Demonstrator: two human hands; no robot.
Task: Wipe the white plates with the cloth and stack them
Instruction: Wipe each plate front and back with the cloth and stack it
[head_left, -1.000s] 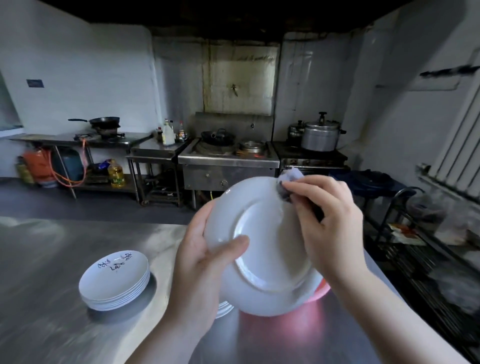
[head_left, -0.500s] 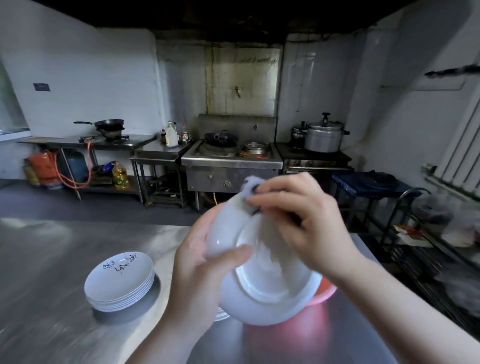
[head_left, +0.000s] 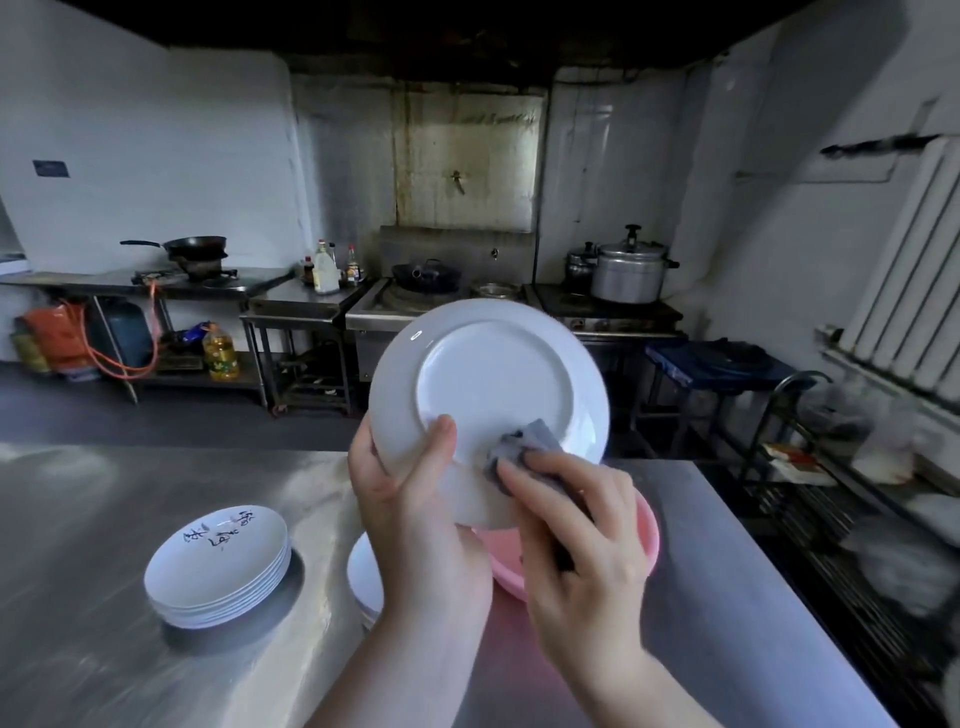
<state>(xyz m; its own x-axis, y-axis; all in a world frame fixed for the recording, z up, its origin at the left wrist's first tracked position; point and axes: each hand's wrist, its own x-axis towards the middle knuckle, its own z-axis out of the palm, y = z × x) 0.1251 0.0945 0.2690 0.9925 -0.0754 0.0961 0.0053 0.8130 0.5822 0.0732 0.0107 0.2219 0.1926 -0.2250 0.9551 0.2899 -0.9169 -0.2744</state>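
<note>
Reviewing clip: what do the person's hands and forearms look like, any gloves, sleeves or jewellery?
Both hands, left hand and right hand, are bare: no gloves, rings, watch or bracelet visible. Both forearms are uncovered down to the bottom edge of the picture; no sleeve shows. Fingernails are short and unpainted.

The plate (head_left: 493, 384) I hold is plain white; my cloth (head_left: 524, 452) is grey with dark patches. The top plate of the stack (head_left: 218, 566) is white with black brush-script. The basin (head_left: 647, 535) is pink, the table (head_left: 78, 519) dull silver steel.
</note>
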